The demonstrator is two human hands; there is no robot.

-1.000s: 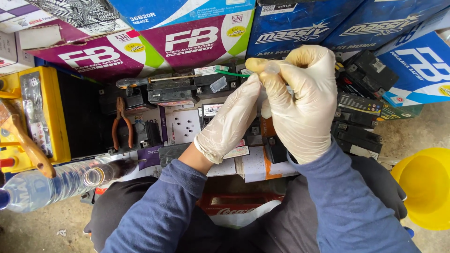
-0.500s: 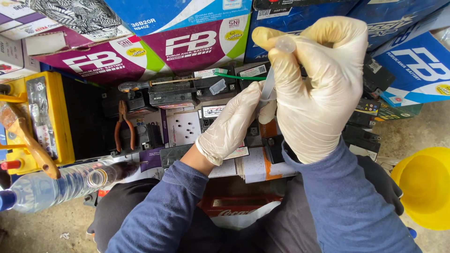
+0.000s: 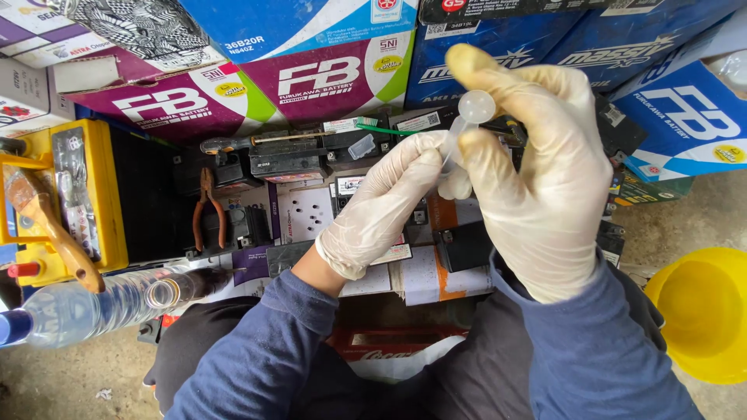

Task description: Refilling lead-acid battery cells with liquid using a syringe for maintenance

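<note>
Stacked purple and blue cartons (image 3: 311,74) line the far side; orange-handled pliers (image 3: 207,208) rest among small black batteries (image 3: 292,159); a clear bottle (image 3: 93,303), perhaps water-filled, lies left; a yellow funnel (image 3: 704,311) sits right.

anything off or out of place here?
Minor things only. A clear plastic bottle lies on its side at lower left, its open neck uncapped; no spill shows. A paintbrush rests askew across the yellow battery case. Both gloved hands, left and right, hold a small clear dropper.
</note>
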